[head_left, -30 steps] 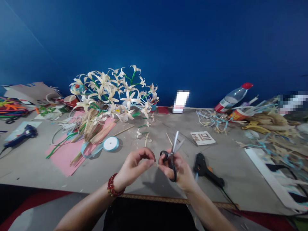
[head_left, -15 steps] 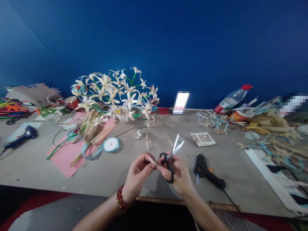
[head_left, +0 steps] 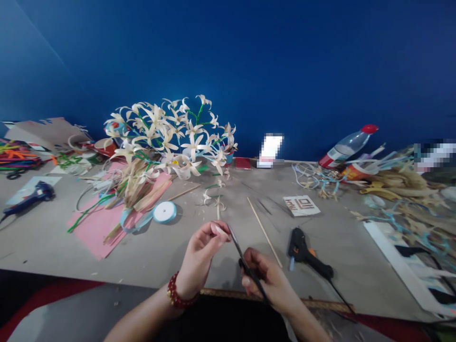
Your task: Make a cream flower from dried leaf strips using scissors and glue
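Observation:
Near the table's front edge my left hand (head_left: 204, 251), with a red bead bracelet (head_left: 178, 290) at the wrist, pinches a small pale strip (head_left: 221, 232), mostly hidden by the fingers. My right hand (head_left: 265, 275) holds a pair of black-handled scissors (head_left: 245, 262). Their blades point up and left and reach the fingertips of my left hand, close to the strip. Whether the blades touch it I cannot tell. Beyond my hands lie small pale curled pieces (head_left: 213, 197). A thin wooden stick (head_left: 263, 230) rests just behind my right hand.
Pale flowers on green stems (head_left: 171, 133) stand at the back left. A ribbon spool (head_left: 164, 212) lies on the left by pink paper (head_left: 94, 232). To the right are a black glue gun (head_left: 308, 254), a printed card (head_left: 302, 205), a bottle (head_left: 347, 148) and a power strip (head_left: 399, 266).
The scissors have turned from upright with spread blades to slanting left, their tips now at my left fingertips. My right hand has moved down and changed its hold on the handles.

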{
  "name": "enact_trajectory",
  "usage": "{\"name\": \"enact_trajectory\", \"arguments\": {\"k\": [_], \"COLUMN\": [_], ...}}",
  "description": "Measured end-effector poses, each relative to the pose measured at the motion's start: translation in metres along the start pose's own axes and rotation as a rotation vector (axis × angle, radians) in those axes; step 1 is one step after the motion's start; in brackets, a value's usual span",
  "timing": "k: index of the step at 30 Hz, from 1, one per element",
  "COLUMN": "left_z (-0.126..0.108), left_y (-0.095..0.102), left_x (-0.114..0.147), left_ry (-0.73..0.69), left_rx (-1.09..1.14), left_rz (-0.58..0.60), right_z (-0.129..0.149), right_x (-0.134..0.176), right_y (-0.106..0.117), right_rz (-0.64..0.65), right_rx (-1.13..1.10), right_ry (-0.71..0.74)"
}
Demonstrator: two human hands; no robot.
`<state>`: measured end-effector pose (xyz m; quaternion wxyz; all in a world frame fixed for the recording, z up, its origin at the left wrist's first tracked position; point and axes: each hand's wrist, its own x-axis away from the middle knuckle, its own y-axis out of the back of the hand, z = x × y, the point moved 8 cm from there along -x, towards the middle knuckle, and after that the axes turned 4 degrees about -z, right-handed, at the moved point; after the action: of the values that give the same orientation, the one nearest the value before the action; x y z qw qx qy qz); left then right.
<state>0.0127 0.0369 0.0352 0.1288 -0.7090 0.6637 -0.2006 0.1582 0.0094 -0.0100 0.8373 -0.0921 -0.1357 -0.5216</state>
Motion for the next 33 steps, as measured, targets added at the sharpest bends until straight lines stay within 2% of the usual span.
{"name": "enact_trajectory", "arguments": {"k": [11,33], "left_z": [-0.0022,-0.0044], "left_y": [0.0008,-0.0003], "left_x": [-0.0015,0.0014], "left_ry": [0.006,0.018], "left_rx": [0.013,0.033], "left_rz": [0.028,0.057], "right_z": [0.0022,0.0041], "right_x": [-0.0033,-0.0024], "right_y": [0.0024,0.0037], "right_rz": [-0.023,-0.009], "right_rx": [0.111,0.103], "right_ry": [0.018,0.003]}}
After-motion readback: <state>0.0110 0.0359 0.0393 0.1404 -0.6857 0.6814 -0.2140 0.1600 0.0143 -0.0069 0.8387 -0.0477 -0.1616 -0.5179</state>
